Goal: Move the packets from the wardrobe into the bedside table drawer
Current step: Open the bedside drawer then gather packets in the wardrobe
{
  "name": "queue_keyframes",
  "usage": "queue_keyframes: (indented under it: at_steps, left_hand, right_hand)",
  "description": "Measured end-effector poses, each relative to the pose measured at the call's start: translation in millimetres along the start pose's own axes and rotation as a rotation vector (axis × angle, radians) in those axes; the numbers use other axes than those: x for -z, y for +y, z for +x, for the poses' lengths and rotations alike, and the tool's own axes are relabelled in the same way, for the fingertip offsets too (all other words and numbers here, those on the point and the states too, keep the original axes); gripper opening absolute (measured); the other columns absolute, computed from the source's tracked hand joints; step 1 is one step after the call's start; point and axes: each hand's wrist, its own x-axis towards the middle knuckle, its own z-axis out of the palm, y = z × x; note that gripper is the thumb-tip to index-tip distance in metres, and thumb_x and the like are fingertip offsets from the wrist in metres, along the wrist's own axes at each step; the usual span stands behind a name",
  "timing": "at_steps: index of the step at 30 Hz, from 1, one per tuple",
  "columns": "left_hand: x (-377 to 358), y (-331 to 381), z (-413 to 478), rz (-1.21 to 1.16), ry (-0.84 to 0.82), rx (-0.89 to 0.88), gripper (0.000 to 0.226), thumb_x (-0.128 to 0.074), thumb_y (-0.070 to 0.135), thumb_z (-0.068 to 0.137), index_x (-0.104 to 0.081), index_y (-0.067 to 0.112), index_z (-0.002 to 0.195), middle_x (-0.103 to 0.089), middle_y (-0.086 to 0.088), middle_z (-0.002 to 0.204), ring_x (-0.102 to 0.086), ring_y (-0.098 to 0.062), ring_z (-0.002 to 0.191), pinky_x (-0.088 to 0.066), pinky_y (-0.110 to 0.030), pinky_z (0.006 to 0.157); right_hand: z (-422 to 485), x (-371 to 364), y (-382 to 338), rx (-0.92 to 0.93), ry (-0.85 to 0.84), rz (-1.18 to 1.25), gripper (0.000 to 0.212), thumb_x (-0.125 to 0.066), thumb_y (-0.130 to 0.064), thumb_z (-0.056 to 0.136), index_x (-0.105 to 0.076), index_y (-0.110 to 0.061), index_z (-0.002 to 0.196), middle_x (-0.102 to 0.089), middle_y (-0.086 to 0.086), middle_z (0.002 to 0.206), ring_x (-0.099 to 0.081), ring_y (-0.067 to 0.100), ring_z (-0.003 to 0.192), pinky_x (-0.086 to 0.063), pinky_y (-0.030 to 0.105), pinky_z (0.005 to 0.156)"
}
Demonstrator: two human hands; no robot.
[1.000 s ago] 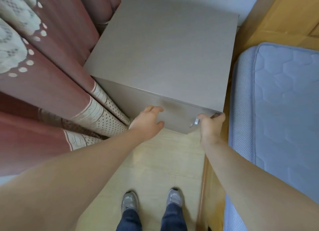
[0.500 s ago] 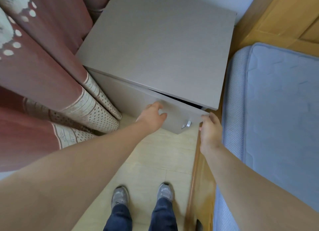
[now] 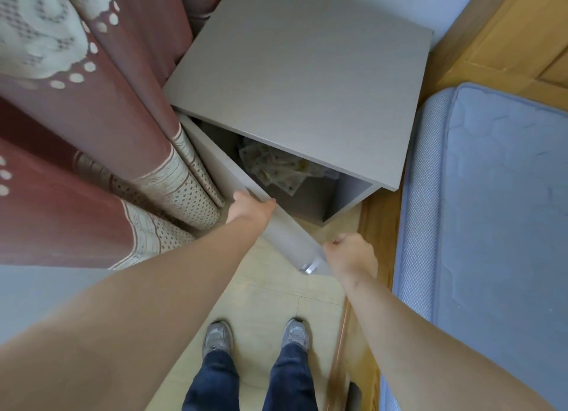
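Packets (image 3: 276, 170) sit inside the bedside table (image 3: 307, 72), just behind the open front panel (image 3: 289, 241), nearer my L hand (image 3: 250, 209). L grips its top edge; R hand (image 3: 350, 257) curls round its free end.

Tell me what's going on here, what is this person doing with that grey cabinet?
A person stands at the grey bedside table, whose door is swung open. The left hand grips the door's top edge, and the right hand grips its free end beside the handle. Some packets lie inside. Neither hand holds a packet.
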Motion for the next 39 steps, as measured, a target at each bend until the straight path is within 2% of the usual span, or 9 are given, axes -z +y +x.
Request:
queue_keyframes:
  at_steps: [7,10,14,17,21,27,32,36,39]
  left_hand:
    - [41.8,-52.1,-1.1,0.033,-0.021,-0.096,0.066,-0.066,0.039,0.085,-0.036,0.013,0.137,-0.054,-0.01,0.129,-0.056,-0.03,0.112,-0.047,-0.034,0.091]
    - [63.2,-72.8,0.0,0.036,0.015,-0.088,0.053,-0.067,0.033,0.084,-0.044,0.012,0.128,-0.059,-0.01,0.121,-0.059,-0.031,0.106,-0.05,-0.037,0.088]
    - [98.8,-101.4,5.3,0.184,0.105,-0.089,0.034,-0.064,0.027,0.084,-0.052,0.01,0.11,-0.063,-0.014,0.11,-0.061,-0.032,0.1,-0.047,-0.03,0.077]
    - [122.5,-117.7,10.1,0.257,0.146,-0.102,0.031,-0.062,0.029,0.084,-0.055,0.009,0.106,-0.065,-0.014,0.109,-0.06,-0.032,0.101,-0.047,-0.032,0.08]
    - [144.4,-135.0,16.4,0.252,0.219,-0.097,0.029,-0.058,0.025,0.085,-0.057,0.012,0.111,-0.066,-0.011,0.11,-0.061,-0.031,0.102,-0.051,-0.036,0.085]
    - [150.9,-129.9,27.2,0.132,0.331,-0.199,0.035,-0.053,0.01,0.089,-0.058,0.008,0.123,-0.052,-0.012,0.132,-0.05,-0.028,0.12,-0.036,-0.027,0.095]
    - [135.6,-111.1,24.4,0.175,0.33,-0.342,0.033,-0.05,0.004,0.09,-0.063,0.011,0.119,-0.033,-0.007,0.151,-0.042,-0.022,0.132,-0.031,-0.021,0.097]
    - [103.6,-85.5,34.6,0.188,0.171,-0.35,0.034,-0.05,0.007,0.09,-0.061,0.016,0.121,-0.056,-0.005,0.133,-0.054,-0.023,0.119,-0.037,-0.02,0.093]
    - [72.9,-67.0,54.9,0.15,0.128,-0.262,0.032,-0.047,0.012,0.089,-0.063,0.017,0.116,-0.067,-0.004,0.116,-0.059,-0.023,0.109,-0.044,-0.023,0.091]
  right_hand:
    - [-36.0,-34.8,-52.7,0.032,-0.344,-0.022,0.021,-0.055,-0.019,0.077,-0.05,-0.015,0.057,-0.067,0.009,0.075,-0.064,0.03,0.081,-0.043,0.026,0.061]
    - [-58.9,-63.7,-75.0,0.029,-0.539,0.081,0.025,-0.054,-0.011,0.08,-0.054,-0.014,0.055,-0.062,0.003,0.058,-0.06,0.019,0.056,-0.053,0.026,0.068]
    - [-84.0,-98.7,-105.8,0.004,-0.735,0.267,0.02,-0.055,-0.013,0.091,-0.067,0.001,0.101,-0.07,0.012,0.096,-0.06,0.016,0.078,-0.053,0.026,0.075]
    - [-89.7,-120.6,-127.0,-0.027,-0.649,0.362,0.02,-0.054,-0.011,0.091,-0.068,0.002,0.099,-0.068,0.014,0.091,-0.054,0.015,0.065,-0.042,0.019,0.056]
    - [-83.0,-140.0,-144.2,0.008,-0.528,0.322,0.028,-0.056,-0.012,0.085,-0.055,-0.018,0.057,-0.061,0.008,0.074,-0.052,0.023,0.067,-0.042,0.028,0.066]
    - [-63.5,-145.4,-153.3,-0.004,-0.494,0.34,0.017,-0.056,-0.019,0.085,-0.056,-0.018,0.068,-0.063,0.01,0.083,-0.054,0.025,0.074,-0.034,0.024,0.053]
    - [-35.7,-128.0,-146.1,-0.017,-0.42,0.394,0.013,-0.053,-0.014,0.085,-0.059,-0.014,0.073,-0.062,0.012,0.083,-0.054,0.026,0.076,-0.046,0.029,0.071]
    - [-3.1,-107.6,-132.5,0.001,-0.427,0.351,0.023,-0.05,-0.013,0.085,-0.055,-0.02,0.064,-0.061,0.007,0.083,-0.057,0.028,0.083,-0.05,0.036,0.082]
    - [30.7,-96.3,-117.4,0.037,-0.414,0.327,0.017,-0.049,-0.012,0.085,-0.057,-0.018,0.071,-0.058,0.003,0.078,-0.055,0.023,0.076,-0.044,0.027,0.069]
